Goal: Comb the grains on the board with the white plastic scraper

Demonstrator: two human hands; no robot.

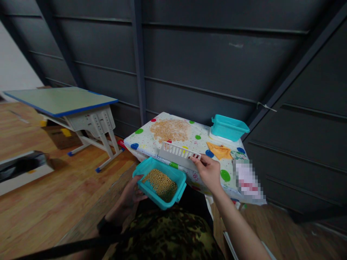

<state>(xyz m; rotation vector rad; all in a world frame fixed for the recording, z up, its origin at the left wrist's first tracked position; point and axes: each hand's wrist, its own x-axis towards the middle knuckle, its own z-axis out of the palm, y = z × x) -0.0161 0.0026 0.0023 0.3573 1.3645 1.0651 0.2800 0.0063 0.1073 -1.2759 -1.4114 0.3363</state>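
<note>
My left hand (pixel 132 196) grips the near left corner of a teal plastic tub (pixel 146 170) partly filled with yellow beans (pixel 162 184), holding it just below the table's front edge. My right hand (pixel 208 171) pinches the right end of a white slotted plastic divider (pixel 177 152), which stands on edge across the table near its front. Behind the divider a loose pile of the same beans (pixel 170 130) lies spread on the table's spotted cloth (pixel 141 139).
A second teal tub (pixel 229 127) sits on a white lid at the table's back right, with an orange cloth (pixel 219 151) in front of it. A blurred-out item (pixel 248 180) lies at the right edge. A blue-edged desk (pixel 63 101) stands left on the wooden floor; dark wall panels behind.
</note>
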